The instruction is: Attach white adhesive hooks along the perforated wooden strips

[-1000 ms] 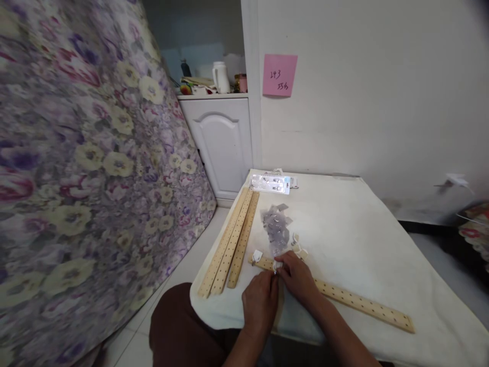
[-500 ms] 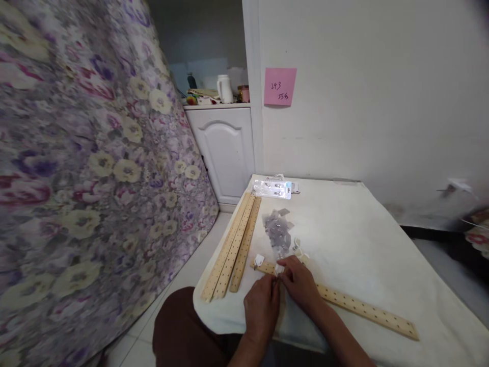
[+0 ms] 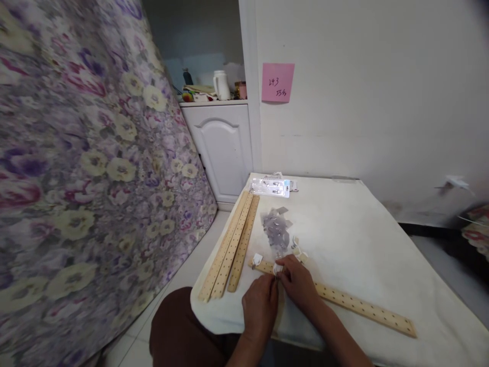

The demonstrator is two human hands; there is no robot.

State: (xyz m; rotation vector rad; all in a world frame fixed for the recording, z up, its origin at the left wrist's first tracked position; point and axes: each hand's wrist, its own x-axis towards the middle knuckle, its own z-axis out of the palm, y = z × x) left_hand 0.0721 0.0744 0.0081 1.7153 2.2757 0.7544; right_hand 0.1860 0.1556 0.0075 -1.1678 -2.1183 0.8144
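Observation:
A long wooden strip with rows of holes (image 3: pixel 362 307) lies across the near part of the white-covered table (image 3: pixel 355 239). My left hand (image 3: pixel 261 307) and my right hand (image 3: pixel 299 282) meet over its left end, fingers pinched together on a small white clip (image 3: pixel 277 268). Another white clip (image 3: pixel 257 259) sits on the strip's end just left of my hands. A few more small white pieces (image 3: pixel 298 250) lie just beyond my right hand. A pile of small clear plastic bags (image 3: pixel 275 228) lies a little farther back.
Three more perforated wooden strips (image 3: pixel 233 244) lie side by side along the table's left edge. A clear blister pack (image 3: pixel 269 187) rests at the far left corner. A floral mattress (image 3: pixel 87 168) leans at left. A white cabinet (image 3: pixel 221 145) and pink note (image 3: pixel 277 82) are behind.
My hands stay pinched over the strip's left end with only slight finger movement. The view has shifted a little from head motion.

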